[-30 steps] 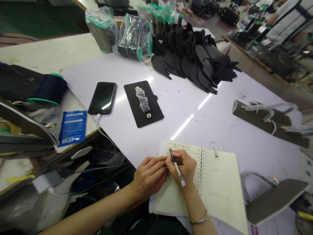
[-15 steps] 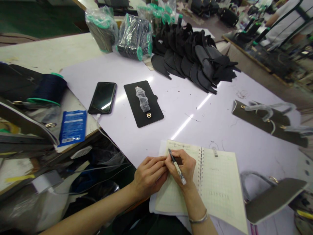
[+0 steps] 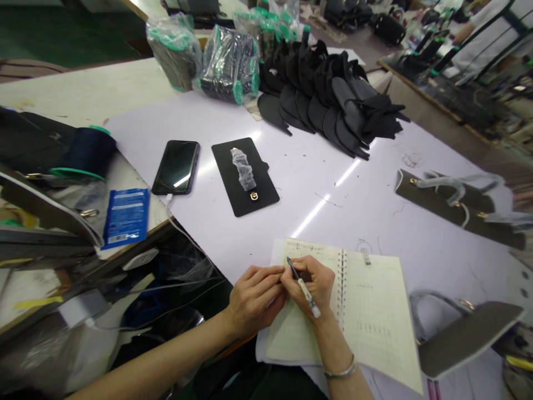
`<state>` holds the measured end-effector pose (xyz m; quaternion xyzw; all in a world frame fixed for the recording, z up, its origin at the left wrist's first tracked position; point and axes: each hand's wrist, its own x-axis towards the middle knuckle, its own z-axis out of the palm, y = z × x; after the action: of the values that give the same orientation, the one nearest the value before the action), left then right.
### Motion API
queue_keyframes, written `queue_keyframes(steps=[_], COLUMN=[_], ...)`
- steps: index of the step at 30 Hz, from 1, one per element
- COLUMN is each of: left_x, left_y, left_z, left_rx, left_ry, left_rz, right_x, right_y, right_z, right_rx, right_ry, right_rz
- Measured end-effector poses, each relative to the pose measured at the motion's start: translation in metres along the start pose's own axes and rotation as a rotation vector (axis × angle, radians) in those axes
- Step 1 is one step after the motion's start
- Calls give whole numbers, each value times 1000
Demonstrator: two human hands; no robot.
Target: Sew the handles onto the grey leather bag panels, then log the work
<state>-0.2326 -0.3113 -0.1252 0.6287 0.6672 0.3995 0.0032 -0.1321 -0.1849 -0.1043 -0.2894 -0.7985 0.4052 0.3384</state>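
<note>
A slim pen (image 3: 306, 291) slants over the left page of an open spiral notebook (image 3: 378, 322). Its tip points away from the person and to the left, near the page's far left corner, just below some handwriting; its clear end points back toward the right wrist. From here I cannot tell whether the tip touches the paper.

The right hand (image 3: 312, 283) pinches the pen between thumb and fingers, close to the tip, the other fingers curled beneath; a silver bracelet (image 3: 339, 375) circles that wrist. The left hand (image 3: 258, 294) lies just beside it, over the page's left edge, fingers drawn together and gently bent, their tips meeting the right hand or nearly so. Its palm is hidden.

Beyond the notebook, on the pale surface (image 3: 312, 172), lies a flat black panel (image 3: 235, 195) with a plastic-wrapped strip and a gold fitting. A dark phone (image 3: 175, 166), cable plugged in, lies left of it. Farther back, black pieces (image 3: 333, 100) overlap in a heap beside plastic-wrapped spools (image 3: 227, 61) of thread.
</note>
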Motion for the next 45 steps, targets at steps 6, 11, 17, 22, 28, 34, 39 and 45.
queue_keyframes(steps=[6,11,17,22,28,34,39,45], left_x=[0,1,2,0,-2,0,3,4], left_y=[0,0,1,1,0,1,2,4], left_z=[0,0,-1,-1,1,1,0,-1], left_rx=[-9,-9,-12,-14,-13,-16,-12,-16], left_ry=[15,21,34,27,30,23,32,38], left_rz=[3,5,12,6,-1,-11,-10,-13], right_x=[-2,-2,-2,-2,-2,-2,0,1], right_y=[1,1,2,2,4,6,5,6], right_z=[0,0,0,0,1,2,2,3], right_rx=[-11,-11,-1,-18,-49,-52,-48,-45], right_ry=[-1,9,-3,-2,12,33,18,2], right_rz=[-45,-54,-54,-35,-21,-36,-45,-2])
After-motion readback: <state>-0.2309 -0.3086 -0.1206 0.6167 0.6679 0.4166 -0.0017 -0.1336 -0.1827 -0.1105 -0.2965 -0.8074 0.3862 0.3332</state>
